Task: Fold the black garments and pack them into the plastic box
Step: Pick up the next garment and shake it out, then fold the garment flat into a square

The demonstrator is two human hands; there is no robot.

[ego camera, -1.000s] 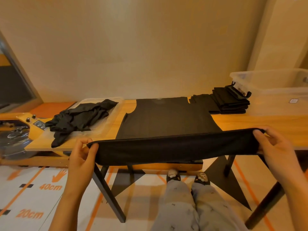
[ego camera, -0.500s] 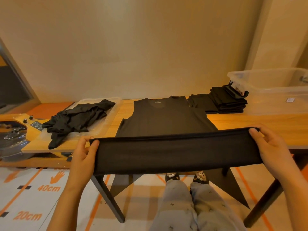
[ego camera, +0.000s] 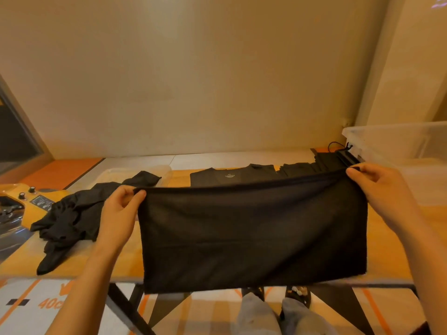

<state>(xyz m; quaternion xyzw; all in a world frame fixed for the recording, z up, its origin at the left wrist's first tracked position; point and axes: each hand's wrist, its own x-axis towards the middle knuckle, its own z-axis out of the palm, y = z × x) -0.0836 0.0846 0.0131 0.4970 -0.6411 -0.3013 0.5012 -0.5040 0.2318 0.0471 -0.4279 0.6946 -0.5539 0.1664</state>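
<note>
A black sleeveless garment [ego camera: 254,228] lies along the wooden table [ego camera: 391,240], its collar end at the far side. My left hand [ego camera: 119,213] pinches the hem's left corner and my right hand [ego camera: 379,192] pinches the right corner. Both hold the hem up above the table, stretched flat between them, so the lifted cloth hides most of the garment's body. A stack of folded black garments [ego camera: 312,165] sits behind my right hand, partly hidden. The clear plastic box [ego camera: 396,146] stands at the table's far right.
A heap of unfolded black garments [ego camera: 72,213] lies on a clear lid [ego camera: 135,171] at the left. Beyond it stands a yellow machine [ego camera: 26,204] with knobs. The table's front edge runs just below the lifted cloth, with my legs and shoes under it.
Both hands have carried the hem up and away from me, toward the collar. The lifted cloth now shows as a broad panel instead of a narrow band. The camera has tilted upward.
</note>
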